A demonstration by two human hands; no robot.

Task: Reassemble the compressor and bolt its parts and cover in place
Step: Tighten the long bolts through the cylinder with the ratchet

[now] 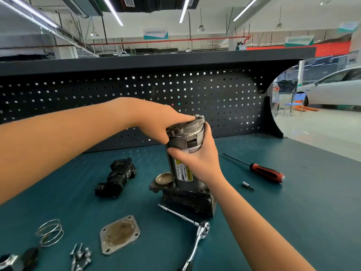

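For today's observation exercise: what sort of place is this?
Probably a vehicle repair workshop: a workbench with a pegboard back, a ratchet and screwdriver on it, a white car parked beyond.

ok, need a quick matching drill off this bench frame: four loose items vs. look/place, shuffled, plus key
Things
1. screwdriver
2. ratchet
3. cover plate
4. spring

Look / place
A. flat grey metal, left of the ratchet
B. red and black handle, right of the compressor
C. bare wire coil, far left of the bench
D. chrome, lying just in front of the compressor

Pairs: 1-B, 2-D, 3-A, 4-C
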